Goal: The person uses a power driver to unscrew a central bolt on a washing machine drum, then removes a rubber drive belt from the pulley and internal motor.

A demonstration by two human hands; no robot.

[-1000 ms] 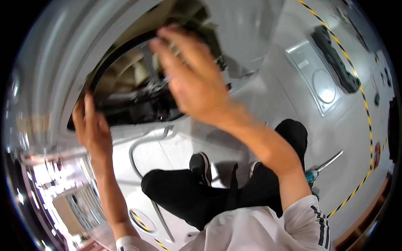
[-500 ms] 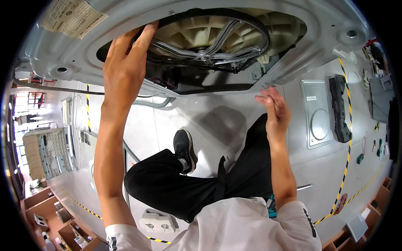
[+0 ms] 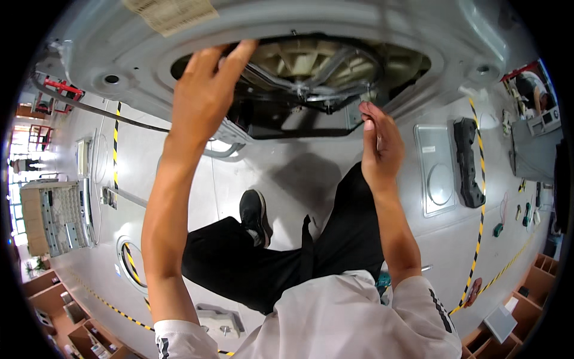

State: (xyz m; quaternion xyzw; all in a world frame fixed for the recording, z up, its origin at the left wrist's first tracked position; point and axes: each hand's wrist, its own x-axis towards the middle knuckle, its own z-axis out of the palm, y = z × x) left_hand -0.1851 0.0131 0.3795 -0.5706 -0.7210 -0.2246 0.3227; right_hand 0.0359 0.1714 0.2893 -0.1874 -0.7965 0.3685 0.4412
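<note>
A grey metal machine housing stands in front of me, with a wide oval opening. Inside it sits a large spoked metal pulley with a black belt along its rim, before a pale ribbed plastic drum. My left hand reaches into the opening's left end with fingers spread against the pulley's rim; some fingertips are hidden. At the lower right of the opening is my right hand, fingers bent and brought together with the thumb. Whatever they might hold is hidden.
A grey hose runs from the housing's left side. On the floor to the right lie a metal back panel and a black moulded part beside striped tape. A pale block lies behind my left knee.
My right hand has risen to the lower right edge of the opening. My left hand stays at the pulley's left side, and the view has shifted with my head.
</note>
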